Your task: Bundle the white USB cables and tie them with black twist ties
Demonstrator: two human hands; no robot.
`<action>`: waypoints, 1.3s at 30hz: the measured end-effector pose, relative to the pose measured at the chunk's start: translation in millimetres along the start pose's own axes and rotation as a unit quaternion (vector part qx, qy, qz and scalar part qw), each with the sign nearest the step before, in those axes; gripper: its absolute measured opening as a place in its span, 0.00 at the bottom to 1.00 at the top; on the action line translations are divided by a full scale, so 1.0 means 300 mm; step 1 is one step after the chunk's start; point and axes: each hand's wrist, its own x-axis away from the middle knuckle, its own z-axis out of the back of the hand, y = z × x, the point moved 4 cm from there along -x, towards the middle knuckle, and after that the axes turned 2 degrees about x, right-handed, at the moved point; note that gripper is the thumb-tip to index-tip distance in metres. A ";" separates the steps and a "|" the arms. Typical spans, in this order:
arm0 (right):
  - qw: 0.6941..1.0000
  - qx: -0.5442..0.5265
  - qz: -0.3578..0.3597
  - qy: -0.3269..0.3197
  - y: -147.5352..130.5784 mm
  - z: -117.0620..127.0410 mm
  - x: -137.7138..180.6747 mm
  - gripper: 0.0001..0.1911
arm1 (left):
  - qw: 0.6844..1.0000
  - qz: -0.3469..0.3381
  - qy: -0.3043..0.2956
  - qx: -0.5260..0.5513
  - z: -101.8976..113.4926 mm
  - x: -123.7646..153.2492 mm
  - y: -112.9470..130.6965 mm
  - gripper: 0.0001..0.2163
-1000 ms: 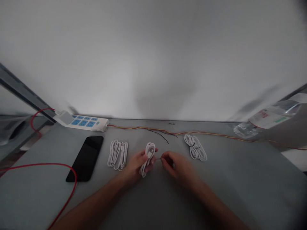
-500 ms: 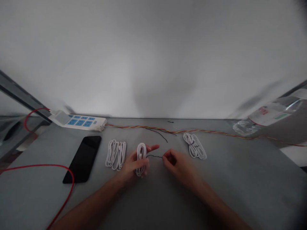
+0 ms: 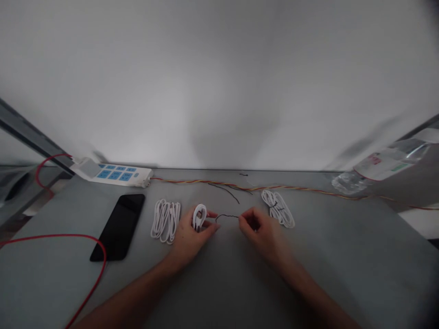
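Note:
My left hand (image 3: 192,233) is closed around a coiled white charging cable (image 3: 199,216), whose metal plug shows inside the loop. Between its thumb and fingers, near the tips, the left end of a thin black twist tie (image 3: 227,215) comes up. The other end of that tie is pinched by my right hand (image 3: 259,228), so it bows slightly between the two hands. A loosely folded white cable bundle (image 3: 166,221) lies just left of my left hand. Beyond my right hand rests another white cable (image 3: 278,208), bound with a black tie.
A black phone (image 3: 118,227) lies at left, with a red cable (image 3: 98,246) across its lower corner. Behind it sits a white power strip (image 3: 116,175). Twisted wires (image 3: 192,181) run along the wall, near loose black ties (image 3: 228,189). A plastic bottle (image 3: 380,164) lies at right.
My left hand has rolled over with the white cable, turning the coil and lowering it behind the fingers. My right hand has shifted slightly right and up with the black twist tie.

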 end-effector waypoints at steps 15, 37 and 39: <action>0.999 0.026 0.017 -0.040 0.025 0.005 -0.016 0.12 | 0.992 -0.031 0.017 -0.123 0.022 -0.016 0.031 0.06; 0.984 -0.119 -0.124 0.043 0.139 0.008 -0.123 0.23 | 0.913 -0.188 0.001 -0.361 0.026 -0.023 0.021 0.18; 0.988 -0.090 -0.093 0.079 0.145 0.051 -0.117 0.24 | 0.897 -0.184 -0.009 -0.402 0.021 -0.020 0.014 0.20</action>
